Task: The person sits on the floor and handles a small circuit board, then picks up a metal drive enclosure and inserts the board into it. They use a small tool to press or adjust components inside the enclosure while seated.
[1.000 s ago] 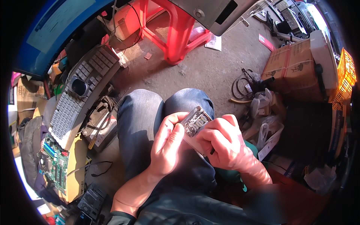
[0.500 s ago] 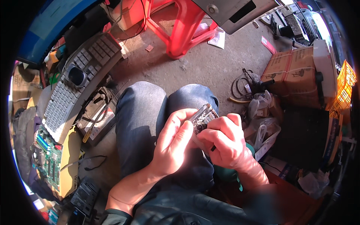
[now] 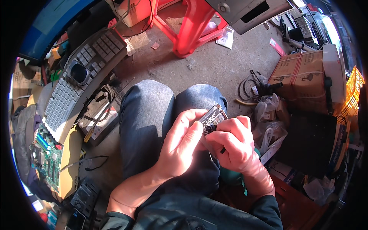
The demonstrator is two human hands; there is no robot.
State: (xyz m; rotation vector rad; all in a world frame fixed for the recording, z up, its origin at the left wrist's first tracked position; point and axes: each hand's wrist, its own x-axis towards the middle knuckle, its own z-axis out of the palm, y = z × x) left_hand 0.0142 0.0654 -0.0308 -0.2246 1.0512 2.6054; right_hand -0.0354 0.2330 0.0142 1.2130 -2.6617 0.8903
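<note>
Above my knees, my left hand [image 3: 182, 140] grips a small flat device with its circuit board exposed [image 3: 213, 119], thumb on top along its near side. It looks like an opened phone, tilted, its far corner pointing away from me. My right hand [image 3: 234, 142] is closed at the near right end of the device, fingers curled over the board. A short black end of something [image 3: 223, 150] sticks out beneath those fingers. What kind of thing it is, I cannot make out. The lower part of the device is hidden by both hands.
A white keyboard [image 3: 65, 99] with a dark object on it stands left, beside a green circuit board [image 3: 50, 161]. Ahead is a red plastic stool [image 3: 186, 38]. To the right are a cardboard box [image 3: 301, 76], plastic bags [image 3: 272, 134] and a coiled cable [image 3: 247, 88].
The view has shifted slightly. The device is turned a little, showing more of its board, and both hands stay on it. My right sleeve now shows clearly.
</note>
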